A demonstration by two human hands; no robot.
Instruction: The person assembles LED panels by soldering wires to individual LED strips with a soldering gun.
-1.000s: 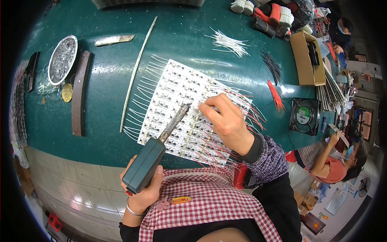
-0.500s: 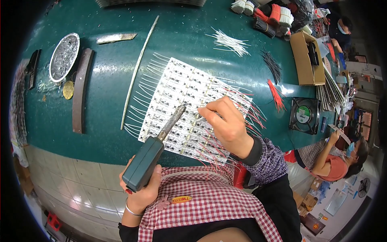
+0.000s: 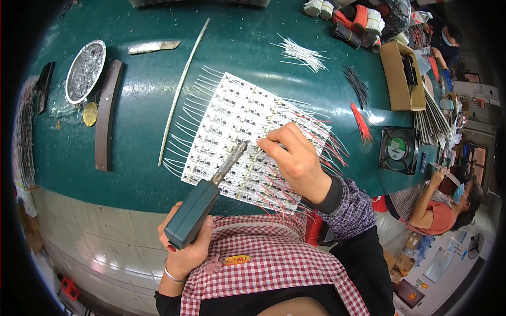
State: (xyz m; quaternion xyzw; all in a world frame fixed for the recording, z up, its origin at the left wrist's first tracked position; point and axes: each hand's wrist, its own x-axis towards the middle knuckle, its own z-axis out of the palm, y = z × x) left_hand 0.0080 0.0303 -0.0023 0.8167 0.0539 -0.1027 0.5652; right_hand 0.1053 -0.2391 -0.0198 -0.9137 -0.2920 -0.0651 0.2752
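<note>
My left hand (image 3: 185,237) is wrapped round the dark green handle of a soldering iron (image 3: 194,211). Its metal shaft slants up and to the right, with the dark tip over the middle of a white circuit board panel (image 3: 211,126). Rows of small dark parts cover the panel. White wires (image 3: 185,124) stick out along its left edge, and red, white and dark wires (image 3: 333,150) along its right. Just right of the iron's tip, my right hand (image 3: 295,163) has thumb and forefinger pinched together over the panel. Whatever lies between those fingertips is too small to make out.
Beyond the panel lie loose white wires (image 3: 301,53), black wires (image 3: 356,87) and red wires (image 3: 361,124). A black fan (image 3: 399,151) and a cardboard box (image 3: 392,76) stand at right. Leftward are a rod (image 3: 182,92), a brown bar (image 3: 107,116) and a metal bowl (image 3: 70,89). A co-worker (image 3: 440,210) sits at right.
The soldering iron has shifted slightly right and its tip is nearer my right fingertips. My right hand has moved a little; its fingers stay pinched.
</note>
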